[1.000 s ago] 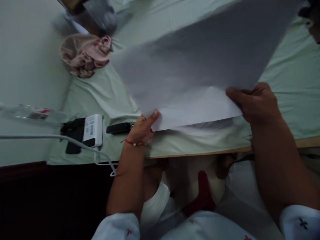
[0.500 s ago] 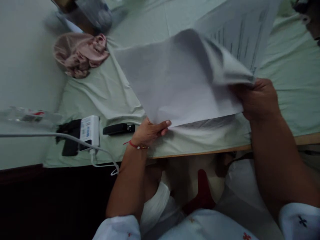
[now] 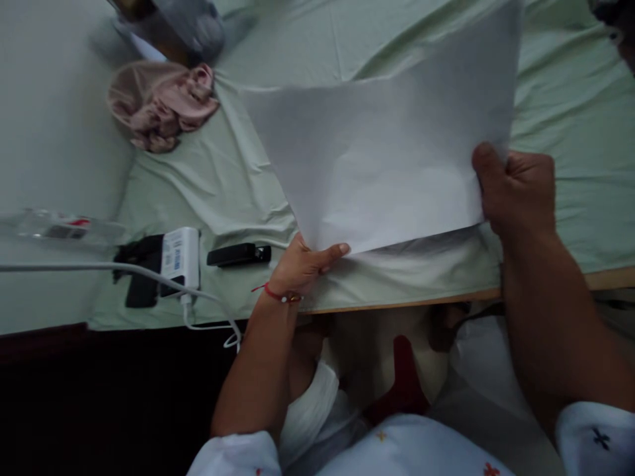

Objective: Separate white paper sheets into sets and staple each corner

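Observation:
Both hands hold a plain white sheet of paper (image 3: 387,152) above the green bedsheet. My left hand (image 3: 305,264), with a red thread bracelet at the wrist, pinches the paper's near left corner, thumb on top. My right hand (image 3: 518,188) grips its right edge with the thumb on the blank upper face and the fingers mostly hidden behind. From these frames I cannot tell how many sheets are in the hold. To the left of my left hand lies a black stapler-like object (image 3: 238,254).
A white boxy device (image 3: 181,254) with a plugged-in cable (image 3: 124,268) sits at the left. Beyond it are a pink cloth (image 3: 166,106), a clear plastic bottle (image 3: 69,226) and a bag-like bundle (image 3: 178,30). The wooden bed edge (image 3: 397,305) runs in front of me.
The printed page on the right is out of sight. The curled paper now lies flat, blank face up, and my right thumb has come on top of it.

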`<state>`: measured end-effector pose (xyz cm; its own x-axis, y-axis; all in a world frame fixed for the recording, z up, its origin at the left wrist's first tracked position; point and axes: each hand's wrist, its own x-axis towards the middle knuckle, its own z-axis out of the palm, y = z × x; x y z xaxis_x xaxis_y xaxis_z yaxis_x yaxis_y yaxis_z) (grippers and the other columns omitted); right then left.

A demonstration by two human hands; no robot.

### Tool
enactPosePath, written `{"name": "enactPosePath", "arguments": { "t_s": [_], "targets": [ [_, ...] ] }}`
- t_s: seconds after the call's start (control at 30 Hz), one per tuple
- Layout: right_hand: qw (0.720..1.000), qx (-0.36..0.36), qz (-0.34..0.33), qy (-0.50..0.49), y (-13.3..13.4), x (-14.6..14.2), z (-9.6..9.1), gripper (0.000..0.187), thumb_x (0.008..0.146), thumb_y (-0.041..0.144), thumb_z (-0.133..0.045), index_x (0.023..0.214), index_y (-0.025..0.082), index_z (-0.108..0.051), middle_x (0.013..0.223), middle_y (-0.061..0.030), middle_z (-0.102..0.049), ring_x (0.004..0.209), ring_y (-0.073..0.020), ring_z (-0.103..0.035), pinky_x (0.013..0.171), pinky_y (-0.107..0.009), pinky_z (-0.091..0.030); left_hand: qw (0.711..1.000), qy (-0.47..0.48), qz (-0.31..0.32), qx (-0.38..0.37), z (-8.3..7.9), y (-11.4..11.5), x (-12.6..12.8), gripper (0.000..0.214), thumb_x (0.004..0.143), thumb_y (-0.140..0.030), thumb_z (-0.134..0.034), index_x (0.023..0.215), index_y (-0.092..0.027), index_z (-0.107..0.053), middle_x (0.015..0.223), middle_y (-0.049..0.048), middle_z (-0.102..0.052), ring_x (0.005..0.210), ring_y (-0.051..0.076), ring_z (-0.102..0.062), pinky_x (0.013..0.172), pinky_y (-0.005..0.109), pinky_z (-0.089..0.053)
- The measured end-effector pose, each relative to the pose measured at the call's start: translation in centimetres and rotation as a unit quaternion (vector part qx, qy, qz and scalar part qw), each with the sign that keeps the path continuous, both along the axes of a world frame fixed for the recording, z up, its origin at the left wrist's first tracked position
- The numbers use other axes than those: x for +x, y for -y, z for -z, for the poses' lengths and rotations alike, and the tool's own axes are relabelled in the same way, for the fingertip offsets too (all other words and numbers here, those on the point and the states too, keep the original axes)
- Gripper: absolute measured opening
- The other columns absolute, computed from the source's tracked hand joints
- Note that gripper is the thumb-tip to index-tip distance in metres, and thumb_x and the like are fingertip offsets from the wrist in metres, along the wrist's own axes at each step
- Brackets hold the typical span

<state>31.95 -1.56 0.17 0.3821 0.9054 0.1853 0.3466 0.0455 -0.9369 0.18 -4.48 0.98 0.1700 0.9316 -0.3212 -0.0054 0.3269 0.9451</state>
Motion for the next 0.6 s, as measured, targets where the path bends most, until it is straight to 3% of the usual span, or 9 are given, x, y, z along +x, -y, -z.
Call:
{"name": "enactPosePath", "arguments": {
  "t_s": [0.1, 0.17, 0.27, 0.37, 0.47, 0.6],
  "targets": [
    [0.994, 0.018, 0.022, 0.105, 0.4, -0.2, -0.5, 0.063, 0.101, 0.049, -0.061, 0.056, 0.021, -0.028, 0.058, 0.0046, -0.022, 0.057, -0.006, -0.02, 0.051, -0.026, -0.012, 1.0, 0.009, -0.024, -0.006, -0.4, 0.0, -0.2, 0.045, 0.058, -0.032, -0.099, 0.074, -0.017, -0.06, 0.06, -0.0069, -0.049, 0.046, 0.003, -0.033, 0.039, 0.02, -0.023],
    [0.998, -0.026, -0.017, 0.063, 0.7, -0.5, -0.9, 0.059, 0.097, 0.053, -0.065, 0.057, 0.02, -0.036, 0.057, 0.005, -0.03, 0.056, -0.0056, -0.026, 0.05, -0.023, -0.017, 0.999, 0.022, -0.047, -0.017, -0.8, 0.0, -0.4, 0.045, 0.056, -0.028, -0.1, 0.076, -0.017, -0.061, 0.061, -0.0075, -0.05, 0.046, 0.002, -0.033, 0.039, 0.019, -0.023],
    [0.983, -0.125, -0.117, -0.065, 1.4, -0.8, -1.4, 0.045, 0.078, 0.055, -0.083, 0.068, 0.018, -0.06, 0.063, 0.0034, -0.054, 0.059, -0.0073, -0.046, 0.05, -0.02, -0.035, 0.997, 0.037, -0.062, -0.023, -1.3, 0.0, -0.7, 0.047, 0.053, -0.025, -0.1, 0.082, -0.017, -0.064, 0.063, -0.0089, -0.053, 0.045, 0.001, -0.031, 0.039, 0.017, -0.021],
    [0.974, -0.159, -0.122, -0.103, 2.1, -0.8, -1.9, 0.033, 0.073, 0.046, -0.085, 0.084, 0.017, -0.074, 0.072, 0.0005, -0.066, 0.061, -0.0108, -0.056, 0.047, -0.021, -0.043, 0.998, 0.036, -0.046, -0.036, -1.3, 0.1, -1.1, 0.047, 0.051, -0.026, -0.1, 0.078, -0.016, -0.063, 0.061, -0.0087, -0.053, 0.043, 0.0, -0.031, 0.038, 0.017, -0.02],
    [0.986, -0.141, -0.09, -0.022, 2.9, -0.9, -2.8, 0.02, 0.081, 0.038, -0.077, 0.081, 0.018, -0.075, 0.062, 0.0042, -0.058, 0.05, -0.0076, -0.048, 0.038, -0.018, -0.038, 0.998, 0.02, -0.031, -0.052, -1.2, 0.5, -1.4, 0.046, 0.05, -0.024, -0.1, 0.07, -0.016, -0.059, 0.055, -0.0095, -0.049, 0.042, 0.0, -0.032, 0.037, 0.017, -0.02],
    [0.988, -0.118, -0.084, 0.044, 3.6, -1.4, -3.7, 0.024, 0.083, 0.035, -0.077, 0.068, 0.019, -0.069, 0.053, 0.0064, -0.047, 0.043, -0.0055, -0.041, 0.033, -0.016, -0.035, 0.997, 0.052, -0.033, -0.055, -1.6, 1.3, -1.9, 0.049, 0.047, -0.019, -0.101, 0.074, -0.016, -0.059, 0.058, -0.01, -0.052, 0.041, -0.002, -0.032, 0.037, 0.015, -0.02]
  ]
}}
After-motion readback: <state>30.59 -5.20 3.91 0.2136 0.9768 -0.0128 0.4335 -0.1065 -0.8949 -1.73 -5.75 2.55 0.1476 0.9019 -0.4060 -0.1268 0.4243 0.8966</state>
